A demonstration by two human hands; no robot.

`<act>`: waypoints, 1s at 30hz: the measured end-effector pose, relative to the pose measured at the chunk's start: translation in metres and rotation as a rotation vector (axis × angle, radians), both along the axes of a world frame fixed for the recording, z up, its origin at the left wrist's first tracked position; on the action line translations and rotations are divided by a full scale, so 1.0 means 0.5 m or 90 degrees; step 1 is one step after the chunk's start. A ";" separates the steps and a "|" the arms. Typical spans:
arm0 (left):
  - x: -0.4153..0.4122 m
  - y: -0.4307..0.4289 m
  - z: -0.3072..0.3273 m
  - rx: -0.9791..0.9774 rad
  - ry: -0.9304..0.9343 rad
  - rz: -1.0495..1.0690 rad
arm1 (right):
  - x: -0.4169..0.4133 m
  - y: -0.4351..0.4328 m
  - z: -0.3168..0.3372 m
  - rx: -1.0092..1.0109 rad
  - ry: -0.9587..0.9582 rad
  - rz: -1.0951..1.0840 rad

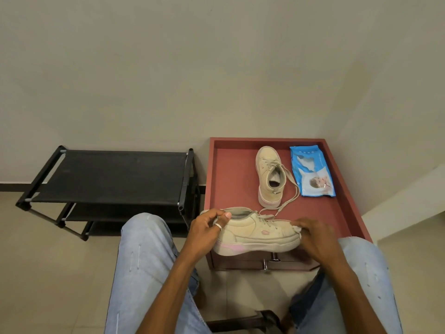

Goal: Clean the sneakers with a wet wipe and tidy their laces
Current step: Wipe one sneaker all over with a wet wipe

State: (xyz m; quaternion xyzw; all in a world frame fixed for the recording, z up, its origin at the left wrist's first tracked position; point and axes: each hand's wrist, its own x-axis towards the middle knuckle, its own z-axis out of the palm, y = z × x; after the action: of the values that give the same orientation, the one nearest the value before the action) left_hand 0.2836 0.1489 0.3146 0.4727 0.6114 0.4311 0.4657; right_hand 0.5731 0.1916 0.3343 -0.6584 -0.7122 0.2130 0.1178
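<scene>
A beige sneaker [260, 235] with a pink patch on its sole is held on its side over the front edge of the red cabinet top [231, 179]. My left hand [207, 227] grips its heel collar. My right hand [313, 235] presses a white wet wipe [296, 229] against the toe. The second beige sneaker [271, 177] stands upright farther back, its loose laces trailing toward the held shoe. A blue pack of wet wipes [311, 171] lies to its right.
A black shoe rack [113, 177] stands to the left against the wall. My knees in light jeans flank the cabinet's front. The cabinet's drawer handles [269, 261] show just under the held sneaker. A wall corner closes in on the right.
</scene>
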 end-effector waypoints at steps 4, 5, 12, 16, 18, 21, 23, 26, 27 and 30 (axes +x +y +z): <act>0.001 0.004 0.004 -0.018 -0.010 0.015 | -0.051 -0.044 0.013 0.049 -0.007 -0.109; 0.002 0.005 0.005 -0.023 -0.013 0.018 | -0.072 -0.062 0.016 0.074 -0.007 -0.123; -0.002 0.005 -0.003 -0.048 -0.033 0.026 | -0.078 -0.047 0.018 0.138 0.022 -0.188; -0.001 0.004 0.003 -0.046 -0.037 0.024 | -0.048 -0.008 0.018 -0.004 0.064 -0.264; 0.000 0.005 0.005 -0.049 -0.042 0.020 | -0.054 -0.019 0.019 -0.015 0.067 -0.265; 0.000 0.005 0.010 -0.055 -0.044 0.020 | -0.091 -0.059 0.024 0.066 0.031 -0.231; 0.000 0.005 0.013 -0.060 -0.053 0.020 | -0.135 -0.093 0.021 0.131 0.022 -0.167; -0.001 0.003 0.020 -0.078 -0.078 0.036 | -0.204 -0.128 0.000 0.155 0.055 -0.073; -0.001 0.002 0.020 -0.086 -0.086 0.042 | -0.224 -0.135 -0.003 0.172 0.062 -0.051; -0.004 0.003 0.016 -0.110 -0.115 0.055 | -0.273 -0.146 0.000 0.237 0.067 0.003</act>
State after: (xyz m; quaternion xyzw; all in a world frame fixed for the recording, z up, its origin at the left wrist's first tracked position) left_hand 0.2817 0.1504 0.3226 0.3633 0.6214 0.4376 0.5389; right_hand 0.4367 0.1186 0.3344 -0.6118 -0.7334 0.1122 0.2743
